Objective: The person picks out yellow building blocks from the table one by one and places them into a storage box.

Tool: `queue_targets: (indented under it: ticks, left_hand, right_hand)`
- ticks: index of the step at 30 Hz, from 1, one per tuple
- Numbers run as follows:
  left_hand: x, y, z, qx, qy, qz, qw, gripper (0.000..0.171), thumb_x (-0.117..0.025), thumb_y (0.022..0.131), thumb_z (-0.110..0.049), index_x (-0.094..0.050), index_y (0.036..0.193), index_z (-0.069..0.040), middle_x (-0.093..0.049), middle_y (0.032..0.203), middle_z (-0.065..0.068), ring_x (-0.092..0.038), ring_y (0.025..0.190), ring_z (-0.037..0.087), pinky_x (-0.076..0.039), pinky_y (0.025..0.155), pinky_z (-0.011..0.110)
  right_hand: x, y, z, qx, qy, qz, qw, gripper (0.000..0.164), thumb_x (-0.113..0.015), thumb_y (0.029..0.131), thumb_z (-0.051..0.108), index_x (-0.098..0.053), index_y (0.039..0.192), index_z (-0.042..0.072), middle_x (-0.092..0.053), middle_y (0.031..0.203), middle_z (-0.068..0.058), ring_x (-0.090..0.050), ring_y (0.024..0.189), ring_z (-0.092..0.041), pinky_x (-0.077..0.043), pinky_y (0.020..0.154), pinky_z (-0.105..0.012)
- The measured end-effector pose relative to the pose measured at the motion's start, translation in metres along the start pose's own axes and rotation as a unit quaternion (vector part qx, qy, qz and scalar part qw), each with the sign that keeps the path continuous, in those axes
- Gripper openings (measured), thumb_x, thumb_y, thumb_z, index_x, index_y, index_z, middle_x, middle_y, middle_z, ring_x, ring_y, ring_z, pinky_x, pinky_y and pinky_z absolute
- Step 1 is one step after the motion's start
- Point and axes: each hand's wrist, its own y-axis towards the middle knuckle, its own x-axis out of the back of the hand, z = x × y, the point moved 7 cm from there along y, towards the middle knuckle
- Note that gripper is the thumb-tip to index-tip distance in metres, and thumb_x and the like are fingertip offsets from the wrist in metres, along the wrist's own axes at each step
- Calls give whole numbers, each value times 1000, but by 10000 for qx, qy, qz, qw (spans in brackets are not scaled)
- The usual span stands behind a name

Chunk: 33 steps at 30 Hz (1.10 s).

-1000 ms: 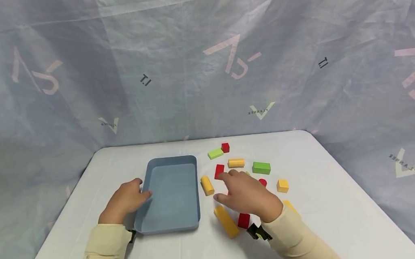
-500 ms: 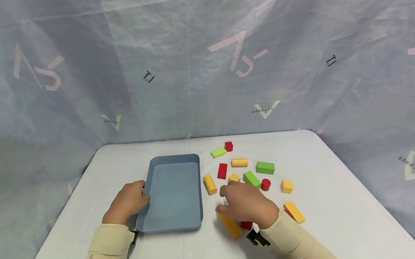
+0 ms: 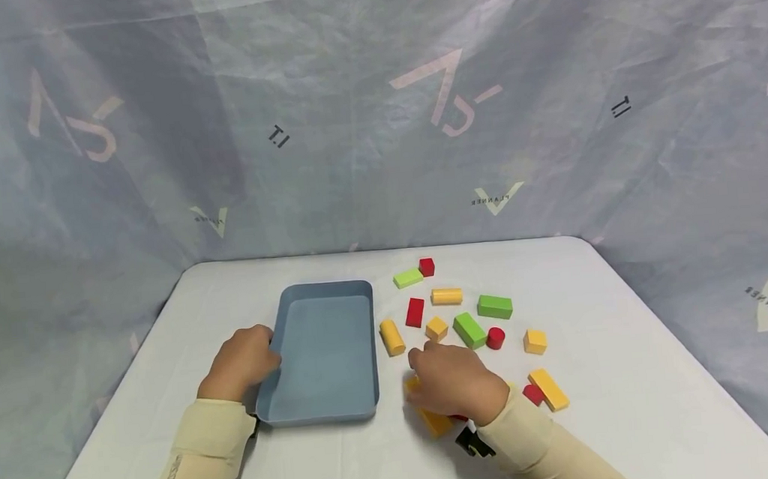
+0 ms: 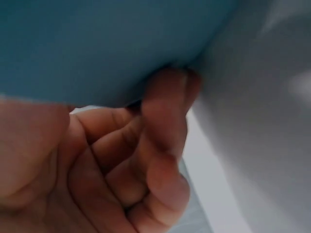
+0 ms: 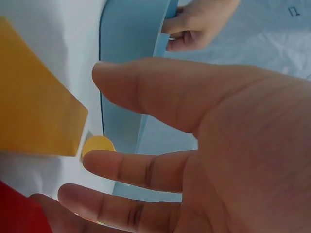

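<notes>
On the left side of the table, my left hand [image 3: 238, 365] grips the left rim of a blue-grey tray [image 3: 325, 357]; in the left wrist view its fingers [image 4: 165, 111] curl up against the tray wall. Over a long yellow block [image 3: 436, 423] hovers my right hand [image 3: 459, 384], thumb and fingers spread. The right wrist view has this yellow block [image 5: 39, 107] just ahead of the fingertips, with a red block [image 5: 19, 213] beside it. In the head view that red block is mostly hidden under the hand.
Right of the tray lie a yellow cylinder [image 3: 392, 337], a red flat block [image 3: 415, 313], a yellow cube [image 3: 437, 329], a green block [image 3: 469, 330] and a red cylinder [image 3: 495, 338]. Farther right, a yellow block [image 3: 548, 390] leans over a red piece [image 3: 533, 394].
My right hand has come down and toward me over the long yellow block, uncovering the yellow cube and green block behind it. The left hand has closed its grip on the tray rim.
</notes>
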Motion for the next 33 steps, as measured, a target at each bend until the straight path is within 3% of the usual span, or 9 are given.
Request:
queue_targets:
  ticks: [3,7,14,22,33]
  left_hand:
    - [3,2,-1,55,-70,85,9999,5,-61,73,-1,-63,77,-2,-58,63,7,-49,52,20,-41,45,35]
    - [5,1,-1,61,-145,98,9998,11,-60,67,3,-57,63,-7,-54,55,5,-48,48,19,-40,42,32]
    - [8,1,-3,-18,-96,94,9999,14,-62,67,3,-56,61,-7,-52,53,5,-45,47,18,-38,41,31]
    - [9,4,-5,-39,-47,163,9998,20,-61,65,4,-51,56,-11,-43,49,1,-38,44,16,-32,38,29]
    - [9,7,-5,5,36,223,9997,16,-61,66,4,-54,59,-9,-49,52,4,-43,46,18,-36,39,30]
  right_hand:
    - [-4,1,2,31,-87,68,9999,39,-69,77,42,-62,105,14,-49,73,2,-46,59,-15,-42,48,-33]
    - [-8,3,6,100,-194,177,9996,41,-71,76,39,-62,108,14,-49,72,2,-46,60,-16,-42,49,-33]
    - [-13,6,7,-23,-338,275,9990,36,-72,73,31,-62,104,13,-48,73,1,-46,62,-16,-42,49,-33]
    - [-17,7,9,15,-138,362,9992,39,-74,73,28,-61,106,12,-49,74,0,-47,62,-16,-43,48,-32]
    - [-16,9,10,280,139,186,9993,30,-75,74,26,-62,98,14,-50,71,2,-48,60,-14,-44,50,-29]
